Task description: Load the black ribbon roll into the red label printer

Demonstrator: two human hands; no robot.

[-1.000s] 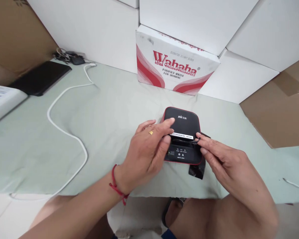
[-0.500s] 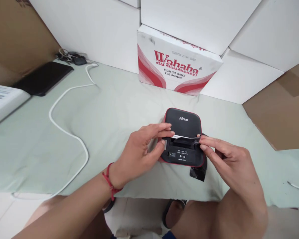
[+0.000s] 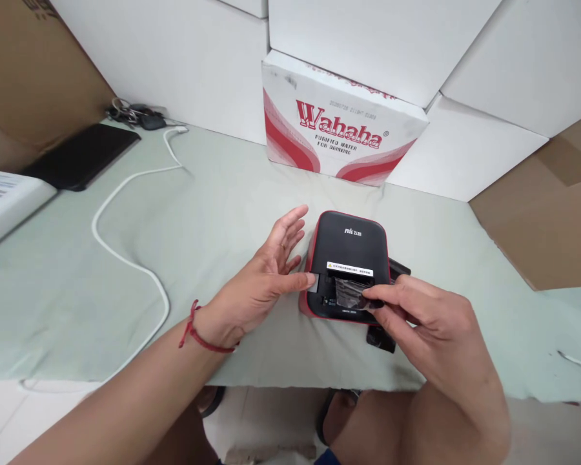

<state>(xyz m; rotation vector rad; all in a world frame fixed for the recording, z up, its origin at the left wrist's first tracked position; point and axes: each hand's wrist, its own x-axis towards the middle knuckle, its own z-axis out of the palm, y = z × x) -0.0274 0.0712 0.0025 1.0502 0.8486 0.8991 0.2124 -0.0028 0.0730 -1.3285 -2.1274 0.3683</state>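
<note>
The black-and-red label printer sits between the two hands, on the cloth-covered worktop. The right hand is narrow, thumb and fingertips pinching the edge of a thin, glossy plastic film, which lies over the printer's front panel, just on the near side of its slot. Whether the far edge of this film is inside the slot, I cannot tell. The left hand is wide, its fingers spread beside the printer and holding nothing; its thumb is at the grey side piece, perhaps touching it. In my judgement, the film could tear or slip out if the pinch takes only a small corner and the pull is sudden or crooked. The printer could also slide or turn toward the right hand, because the left hand does not grip its body. If the thumb presses hard and the grey piece is a latch, the lid could perhaps spring up and crease the film. A dark glossy strip, under the right hand's fingers and beside the printer, might also catch on them. The white cable, well to the left of the left hand, seems no danger.
</note>
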